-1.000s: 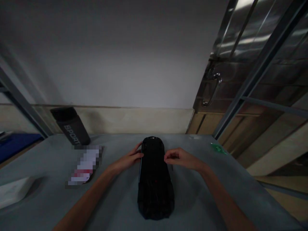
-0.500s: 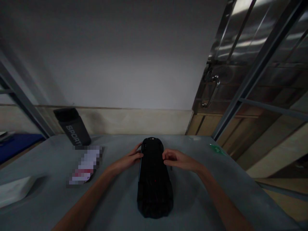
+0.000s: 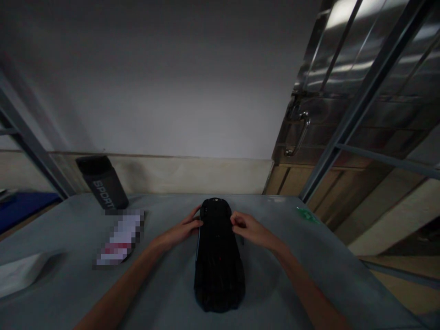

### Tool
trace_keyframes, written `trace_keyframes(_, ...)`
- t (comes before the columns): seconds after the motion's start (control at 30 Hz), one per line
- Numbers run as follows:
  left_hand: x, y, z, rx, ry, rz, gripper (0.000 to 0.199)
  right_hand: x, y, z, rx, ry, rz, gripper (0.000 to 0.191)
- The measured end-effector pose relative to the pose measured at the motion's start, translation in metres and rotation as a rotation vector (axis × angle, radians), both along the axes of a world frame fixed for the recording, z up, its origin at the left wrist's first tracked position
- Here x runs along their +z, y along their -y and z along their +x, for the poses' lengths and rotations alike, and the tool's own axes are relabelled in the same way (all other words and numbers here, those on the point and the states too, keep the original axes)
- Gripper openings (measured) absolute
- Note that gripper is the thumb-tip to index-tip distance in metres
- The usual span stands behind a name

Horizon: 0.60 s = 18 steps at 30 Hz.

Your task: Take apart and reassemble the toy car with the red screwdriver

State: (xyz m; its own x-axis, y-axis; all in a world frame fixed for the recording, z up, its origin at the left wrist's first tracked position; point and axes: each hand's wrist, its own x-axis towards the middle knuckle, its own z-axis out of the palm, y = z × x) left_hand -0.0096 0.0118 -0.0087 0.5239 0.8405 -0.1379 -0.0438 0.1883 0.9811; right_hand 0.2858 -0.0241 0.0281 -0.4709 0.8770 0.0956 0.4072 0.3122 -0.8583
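Note:
A long black object (image 3: 218, 256), shaped like an upturned toy car with a bluish strip along its left edge, lies lengthwise on the grey table (image 3: 165, 293). My left hand (image 3: 185, 227) holds its far left side, the thumb on the upper edge and the other fingers partly hidden behind it. At the opposite side, my right hand (image 3: 247, 227) has its fingers curled into a pinch against the far right edge. Whatever lies between those fingertips is too dark to make out. A small thin dark piece (image 3: 242, 240) shows just below the right hand.
A dark bottle (image 3: 105, 183) marked SPORT stands at the back left. Near it lies a blurred-out phone-like item (image 3: 120, 238), with a white object (image 3: 22, 274) at the left edge. A green wrapper (image 3: 307, 214) is at the back right. Metal posts (image 3: 335, 149) flank the table.
The whole view has shifted slightly. My right fingers have closed more tightly at the black object's right edge; my left hand keeps its hold.

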Motion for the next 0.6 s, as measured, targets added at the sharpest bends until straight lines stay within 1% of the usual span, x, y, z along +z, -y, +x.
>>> trace_keyframes(0.07,0.001,0.001,0.000,-0.001,0.008,-0.001,0.090,-0.001,-0.004,0.009,-0.048,0.063,0.039,0.010)
trace_keyframes(0.13,0.001,0.002,0.000,-0.006,0.015,0.002,0.089,-0.002,-0.009,0.027,-0.141,0.133,0.087,0.004)
trace_keyframes(0.23,0.001,0.001,0.000,-0.003,0.004,0.007,0.085,-0.005,-0.015,0.061,-0.322,0.256,0.138,0.006)
trace_keyframes(0.3,0.001,0.000,0.000,0.000,-0.005,0.006,0.086,-0.006,-0.017,0.081,-0.384,0.326,0.138,0.008)
trace_keyframes(0.37,0.001,0.000,0.000,-0.004,0.001,0.001,0.090,-0.006,-0.016,0.094,-0.383,0.374,0.125,0.010)
trace_keyframes(0.43,0.003,0.002,0.001,-0.012,0.010,-0.009,0.093,-0.004,-0.014,0.101,-0.350,0.400,0.104,0.012)
trace_keyframes(0.6,0.012,0.010,0.002,-0.003,-0.012,-0.058,0.103,-0.001,-0.010,0.104,-0.273,0.414,0.057,0.016)
